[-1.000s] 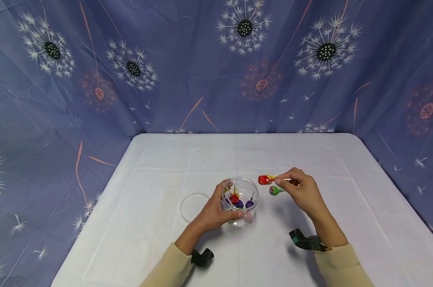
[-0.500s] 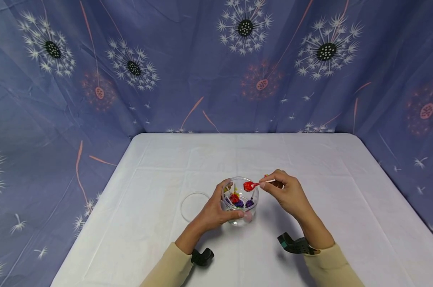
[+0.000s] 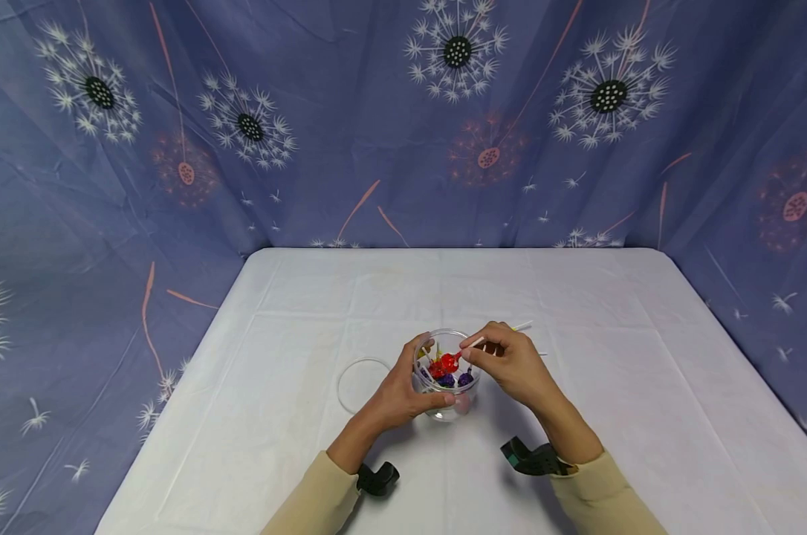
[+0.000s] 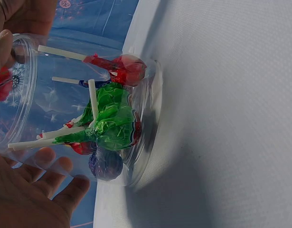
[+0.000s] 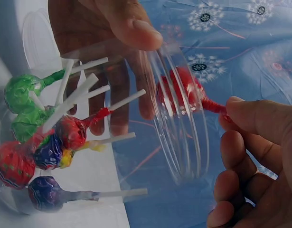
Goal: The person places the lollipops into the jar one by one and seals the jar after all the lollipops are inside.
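1. Three views reached me; from the head camera I saw the left hand wrapped round a clear jar over the white table, while the right hand pinched a red lollipop at the jar's mouth.
2. Only the left wrist view showed me the green lollipops large and plain, bunched low in the jar; from above I could barely make them out.
3. From the right wrist I saw the held candy through the ridged rim, the pinch set at its wrapper's narrow neck.
4. Past the right hand, only the head view gave me two pale sticks; their other ends were hidden.
5. The jar was thin, round and see-through; the table cover had a fine grain and faint creases, and the blue curtain hung in folds printed with dandelions.
6. A thin-rimmed clear disc lay left of the jar.
7. The red lollipop looked glossy and round, its film crinkled and twisted, its stick slanting upward.
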{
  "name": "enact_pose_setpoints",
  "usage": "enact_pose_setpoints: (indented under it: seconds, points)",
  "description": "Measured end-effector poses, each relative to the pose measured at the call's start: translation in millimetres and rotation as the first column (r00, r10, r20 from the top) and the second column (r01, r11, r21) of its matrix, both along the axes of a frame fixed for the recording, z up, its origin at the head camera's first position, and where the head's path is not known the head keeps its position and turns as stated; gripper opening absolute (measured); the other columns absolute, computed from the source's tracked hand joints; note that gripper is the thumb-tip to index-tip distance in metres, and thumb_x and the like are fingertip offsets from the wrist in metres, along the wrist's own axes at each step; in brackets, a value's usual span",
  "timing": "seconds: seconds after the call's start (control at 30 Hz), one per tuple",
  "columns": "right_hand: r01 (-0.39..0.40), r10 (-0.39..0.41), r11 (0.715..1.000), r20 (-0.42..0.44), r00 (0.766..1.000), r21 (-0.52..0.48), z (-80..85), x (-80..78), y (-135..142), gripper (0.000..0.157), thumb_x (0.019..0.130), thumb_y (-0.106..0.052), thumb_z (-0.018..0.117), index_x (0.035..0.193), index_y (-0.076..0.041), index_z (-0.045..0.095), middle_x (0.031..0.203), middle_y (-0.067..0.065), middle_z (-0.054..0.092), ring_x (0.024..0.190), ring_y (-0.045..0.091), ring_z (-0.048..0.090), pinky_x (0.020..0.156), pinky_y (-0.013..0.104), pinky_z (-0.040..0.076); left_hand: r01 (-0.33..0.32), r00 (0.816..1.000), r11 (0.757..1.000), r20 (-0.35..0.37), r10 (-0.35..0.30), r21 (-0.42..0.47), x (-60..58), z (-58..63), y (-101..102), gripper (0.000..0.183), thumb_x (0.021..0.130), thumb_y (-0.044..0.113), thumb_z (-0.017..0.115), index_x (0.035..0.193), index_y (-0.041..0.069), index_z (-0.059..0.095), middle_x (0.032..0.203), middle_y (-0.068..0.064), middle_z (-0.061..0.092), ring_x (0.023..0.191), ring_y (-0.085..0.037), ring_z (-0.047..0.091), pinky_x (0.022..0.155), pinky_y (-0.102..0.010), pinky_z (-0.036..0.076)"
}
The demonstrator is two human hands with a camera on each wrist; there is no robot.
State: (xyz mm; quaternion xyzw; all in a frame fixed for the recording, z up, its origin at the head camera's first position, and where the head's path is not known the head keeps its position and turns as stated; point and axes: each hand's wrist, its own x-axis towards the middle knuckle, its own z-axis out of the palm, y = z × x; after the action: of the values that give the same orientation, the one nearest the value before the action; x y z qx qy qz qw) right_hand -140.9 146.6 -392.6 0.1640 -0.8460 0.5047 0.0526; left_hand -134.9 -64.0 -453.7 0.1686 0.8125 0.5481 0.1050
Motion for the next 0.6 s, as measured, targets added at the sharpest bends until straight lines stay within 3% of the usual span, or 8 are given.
enact_pose_setpoints:
  seconds: [0.3, 0.6]
  points:
    - [-0.014, 0.015, 1.0, -0.049, 0.999, 0.009, -5.7, -1.8, -9, 0.005, 0.078, -0.014, 0.076, 0.078, -0.017, 0.072, 0.083, -0.008, 0.067, 0.073, 0.01, 0.044, 0.063, 0.024, 0.038, 0.001, 1.0, 1.0, 0.001, -0.001, -0.003, -0.3, 0.5, 0, 0.097, 0.072, 0.045, 0.079, 0.146, 0.036, 0.017, 0.145, -0.005, 0.039, 0.115, -0.017, 0.05, 0.099, -0.04, 0.04]
    - [-0.006, 0.01, 0.998, -0.072, 0.997, 0.059, -12.0, -2.4, -14, 0.011, 0.077, -0.013, 0.076, 0.081, -0.023, 0.072, 0.079, -0.007, 0.065, 0.075, 0.021, 0.041, 0.063, 0.025, 0.033, 0.008, 1.0, 1.0, 0.003, -0.008, 0.001, -0.2, 0.8, 0, 0.098, 0.073, 0.044, 0.078, 0.148, 0.032, 0.016, 0.143, -0.008, 0.04, 0.114, -0.018, 0.05, 0.097, -0.038, 0.041]
